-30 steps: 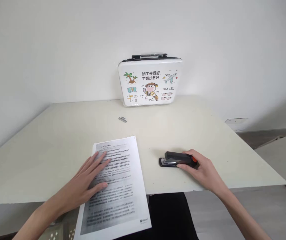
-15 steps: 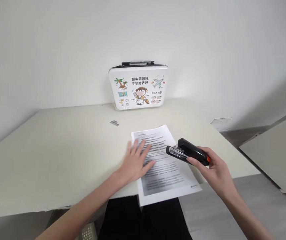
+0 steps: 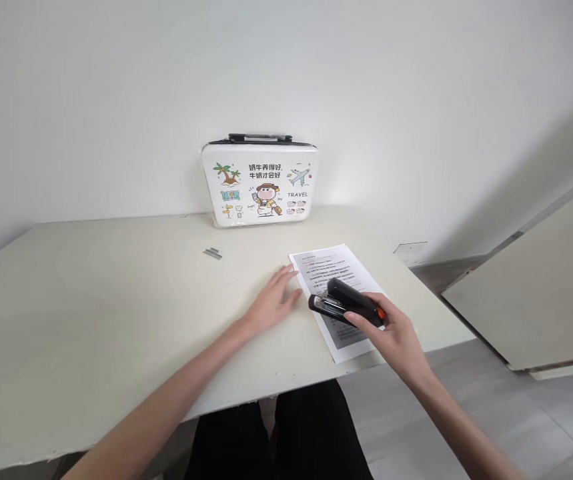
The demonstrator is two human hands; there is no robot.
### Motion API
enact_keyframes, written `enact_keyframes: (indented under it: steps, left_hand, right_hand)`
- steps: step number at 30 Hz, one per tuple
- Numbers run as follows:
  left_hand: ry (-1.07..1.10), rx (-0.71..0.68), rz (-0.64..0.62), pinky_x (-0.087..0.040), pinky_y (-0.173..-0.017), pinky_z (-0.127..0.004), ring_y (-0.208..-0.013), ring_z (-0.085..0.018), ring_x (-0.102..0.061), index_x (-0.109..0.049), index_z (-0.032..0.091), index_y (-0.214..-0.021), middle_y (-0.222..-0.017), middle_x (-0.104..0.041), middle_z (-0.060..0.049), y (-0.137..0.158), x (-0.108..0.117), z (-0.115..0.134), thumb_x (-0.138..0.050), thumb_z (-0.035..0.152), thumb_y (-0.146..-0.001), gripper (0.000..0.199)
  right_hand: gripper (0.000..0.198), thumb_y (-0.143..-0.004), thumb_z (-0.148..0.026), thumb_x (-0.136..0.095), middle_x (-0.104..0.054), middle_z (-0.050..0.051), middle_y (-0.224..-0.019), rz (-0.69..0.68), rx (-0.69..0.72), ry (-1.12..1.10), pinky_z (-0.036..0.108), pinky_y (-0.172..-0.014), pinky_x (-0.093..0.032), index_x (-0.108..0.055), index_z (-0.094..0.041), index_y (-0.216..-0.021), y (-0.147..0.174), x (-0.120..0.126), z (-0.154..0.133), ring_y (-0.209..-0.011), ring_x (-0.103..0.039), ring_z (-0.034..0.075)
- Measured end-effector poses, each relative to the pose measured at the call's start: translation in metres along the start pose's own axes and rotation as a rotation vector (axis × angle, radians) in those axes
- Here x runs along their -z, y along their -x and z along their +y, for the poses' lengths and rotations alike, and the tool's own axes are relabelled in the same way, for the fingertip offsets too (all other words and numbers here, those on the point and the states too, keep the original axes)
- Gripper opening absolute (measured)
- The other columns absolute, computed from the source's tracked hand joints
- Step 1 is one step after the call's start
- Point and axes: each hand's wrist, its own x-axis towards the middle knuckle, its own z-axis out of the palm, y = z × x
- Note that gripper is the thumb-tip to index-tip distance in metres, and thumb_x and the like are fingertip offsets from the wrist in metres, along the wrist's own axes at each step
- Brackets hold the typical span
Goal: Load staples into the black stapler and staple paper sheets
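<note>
My right hand (image 3: 391,333) is wrapped round a black stapler (image 3: 353,303) with an orange mark near its back end. The stapler is held above the printed paper (image 3: 323,263), its jaw apart and pointing left. It covers the middle of the sheet, and whether it touches the paper I cannot tell. Beside the sheet's left edge lies my left hand (image 3: 273,301), palm down with fingers stretched out. Its fingertips are at the paper's upper left edge, and nothing is in it. Some grey staple strips (image 3: 213,254) lie on the table to the left.
A white case (image 3: 263,187) with cartoon prints and a black handle stands upright at the back against the wall (image 3: 141,100). The pale table (image 3: 116,300) ends at a front edge above my legs. A pale panel (image 3: 531,300) stands to the right.
The paper has moved farther onto the table and to the right. My left hand has slid off its middle to its left edge. The stapler is now over the sheet.
</note>
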Motion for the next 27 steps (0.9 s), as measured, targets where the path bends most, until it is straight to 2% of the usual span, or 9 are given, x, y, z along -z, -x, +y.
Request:
enact_keyframes:
  steps: [3,5,9,13,17,21,23,25,27]
  left_hand:
    - [-0.001,0.068,0.048,-0.038,-0.124,-0.048,-0.143,-0.029,-0.056,-0.063,0.024,-0.138,-0.151,-0.062,-0.008,0.032,0.05,-0.035,-0.048,0.056,-0.103,0.05]
    - [0.011,0.147,0.075,-0.045,-0.118,-0.046,-0.135,-0.029,-0.063,-0.07,0.025,-0.129,-0.143,-0.068,-0.008,0.05,0.08,-0.051,-0.051,0.057,-0.101,0.046]
    - [0.087,0.319,0.224,-0.05,-0.109,-0.042,-0.12,-0.029,-0.07,-0.074,0.024,-0.112,-0.126,-0.077,-0.007,0.071,0.115,-0.061,-0.052,0.058,-0.099,0.042]
    - [0.153,0.387,0.345,-0.055,-0.096,-0.037,-0.106,-0.027,-0.073,-0.073,0.023,-0.098,-0.111,-0.08,-0.007,0.075,0.12,-0.058,-0.052,0.058,-0.097,0.042]
    - [0.202,0.427,0.427,-0.055,-0.093,-0.036,-0.1,-0.026,-0.073,-0.073,0.023,-0.096,-0.104,-0.08,-0.006,0.074,0.118,-0.06,-0.054,0.057,-0.094,0.039]
    - [0.209,0.471,0.499,-0.054,-0.098,-0.036,-0.104,-0.025,-0.073,-0.072,0.022,-0.098,-0.103,-0.08,-0.007,0.075,0.118,-0.066,-0.052,0.054,-0.096,0.037]
    - [0.21,0.491,0.501,-0.054,-0.095,-0.036,-0.103,-0.025,-0.073,-0.072,0.022,-0.098,-0.103,-0.08,-0.006,0.076,0.119,-0.066,-0.053,0.054,-0.096,0.037]
    - [0.203,0.5,0.475,-0.056,-0.091,-0.036,-0.1,-0.025,-0.073,-0.072,0.022,-0.098,-0.103,-0.08,-0.006,0.077,0.12,-0.064,-0.054,0.054,-0.096,0.037]
    - [0.193,0.469,0.394,-0.056,-0.089,-0.035,-0.1,-0.025,-0.073,-0.072,0.023,-0.099,-0.104,-0.079,-0.005,0.079,0.121,-0.06,-0.052,0.054,-0.098,0.037]
  right_hand:
    - [0.039,-0.087,-0.057,-0.076,-0.075,0.007,-0.104,-0.082,0.046,-0.049,0.036,-0.083,-0.053,-0.071,-0.024,-0.108,-0.012,-0.027,-0.009,-0.094,-0.067,0.026]
    - [0.036,-0.087,-0.055,-0.076,-0.075,0.006,-0.105,-0.153,0.102,-0.058,0.036,-0.084,-0.052,-0.07,-0.025,-0.107,-0.024,-0.05,-0.016,-0.096,-0.067,0.025]
    - [0.034,-0.086,-0.053,-0.077,-0.075,0.003,-0.104,-0.28,0.221,-0.071,0.037,-0.086,-0.051,-0.069,-0.025,-0.103,-0.055,-0.105,-0.03,-0.095,-0.068,0.024]
    - [0.034,-0.082,-0.05,-0.08,-0.075,0.002,-0.103,-0.373,0.257,-0.118,0.037,-0.089,-0.051,-0.07,-0.026,-0.102,-0.077,-0.157,-0.039,-0.095,-0.069,0.023]
    - [0.033,-0.081,-0.048,-0.081,-0.075,0.002,-0.102,-0.415,0.274,-0.17,0.037,-0.091,-0.052,-0.07,-0.025,-0.102,-0.082,-0.189,-0.04,-0.095,-0.069,0.023]
    - [0.035,-0.083,-0.048,-0.079,-0.076,0.004,-0.107,-0.426,0.28,-0.179,0.038,-0.093,-0.052,-0.069,-0.024,-0.106,-0.079,-0.194,-0.039,-0.099,-0.07,0.023]
    - [0.034,-0.089,-0.05,-0.073,-0.076,0.005,-0.112,-0.459,0.267,-0.202,0.038,-0.095,-0.052,-0.069,-0.025,-0.111,-0.077,-0.19,-0.04,-0.104,-0.07,0.024]
    - [0.032,-0.099,-0.052,-0.058,-0.076,0.005,-0.117,-0.463,0.232,-0.245,0.039,-0.099,-0.051,-0.068,-0.025,-0.115,-0.076,-0.186,-0.041,-0.11,-0.069,0.024]
    - [0.037,-0.106,-0.051,-0.042,-0.076,0.006,-0.117,-0.41,0.182,-0.279,0.039,-0.103,-0.049,-0.068,-0.025,-0.114,-0.076,-0.185,-0.039,-0.113,-0.069,0.023]
